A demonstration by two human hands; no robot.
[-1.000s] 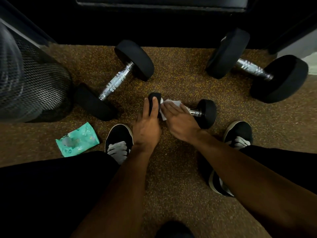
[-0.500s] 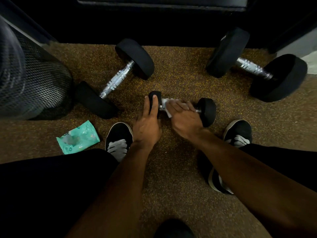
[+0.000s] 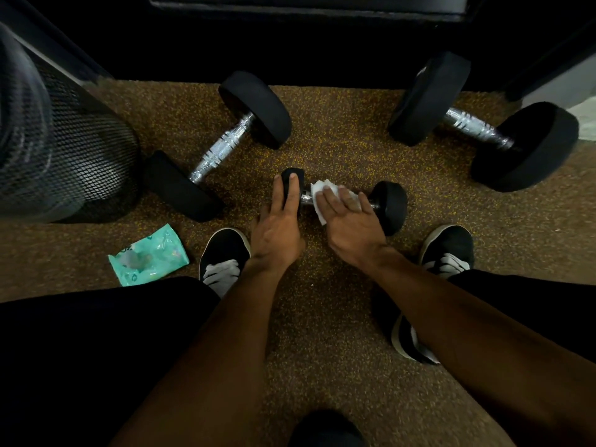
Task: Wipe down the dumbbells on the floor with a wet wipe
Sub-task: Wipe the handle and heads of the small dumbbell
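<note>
Fingers flat, the right hand presses the white wipe onto the small dumbbell at its handle. The left hand rests straight fingers on its left head. Speckled brown rubber floor underneath, shoes either side, two bigger dumbbells beyond by the dark wall, mesh bin and wipes pack at left.

Bare floor lying open between left large dumbbell and right large dumbbell, giving passage toward small dumbbell from far side; left large dumbbell lying diagonally, its near head closing left approach; mesh bin standing just beside it, blocking far left; wipes packet lying near left shoe; right shoe bounding right side; left hand and right hand covering left head and handle, leaving right head exposed; forearms occupying near lane; dark base closing back.
</note>
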